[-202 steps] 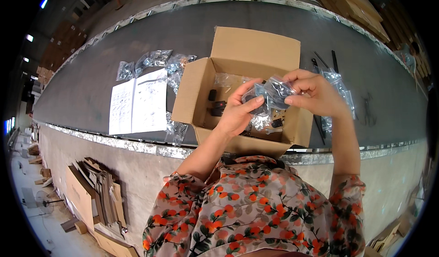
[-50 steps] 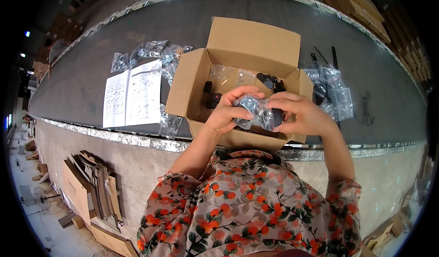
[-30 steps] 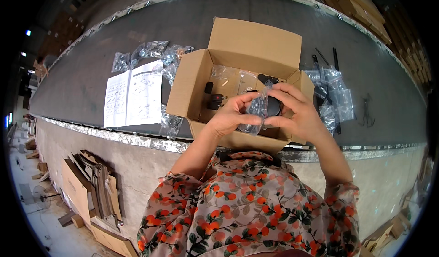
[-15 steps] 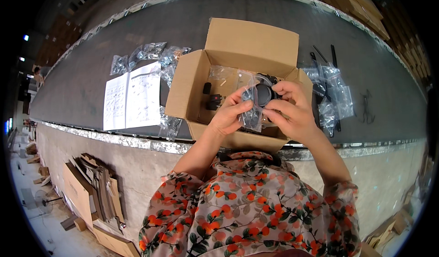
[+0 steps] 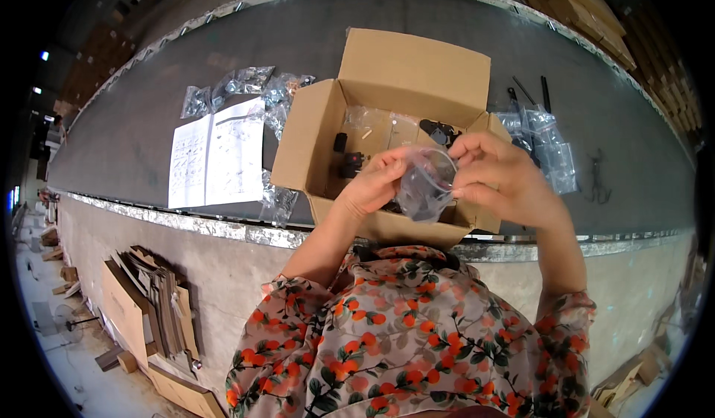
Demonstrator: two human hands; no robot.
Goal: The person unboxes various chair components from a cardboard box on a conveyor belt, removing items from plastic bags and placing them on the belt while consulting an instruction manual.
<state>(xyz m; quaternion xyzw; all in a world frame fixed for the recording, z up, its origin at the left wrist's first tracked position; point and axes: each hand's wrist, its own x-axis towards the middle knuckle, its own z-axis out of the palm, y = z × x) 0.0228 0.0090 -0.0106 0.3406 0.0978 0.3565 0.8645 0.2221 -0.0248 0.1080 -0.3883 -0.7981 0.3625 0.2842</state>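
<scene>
the fingers of the left hand (image 5: 370,189) are closed in a pinch on the left edge of a small clear plastic bag (image 5: 423,187), thumb against the forefinger. the fingers of the right hand (image 5: 500,182) are curled and pinch the right and upper edge of the same bag, so the bag is stretched a little between the two hands. the bag is in the air above the front part of an open cardboard box (image 5: 395,83), near the front wall of it; what is inside the bag i cannot tell, it looks grey and crumpled. in the box lie some small black parts (image 5: 347,161) and more clear plastic. the box stands on a dark grey table (image 5: 149,120). left of the box lies an open instruction sheet (image 5: 208,154) with some other plastic bags (image 5: 246,84) behind it, and more bags (image 5: 544,139) lie right of the box. compared with half a second ago, the hands are a little more apart and the bag is lower and more spread; the dark thing seen between the fingers before is not visible now.
</scene>
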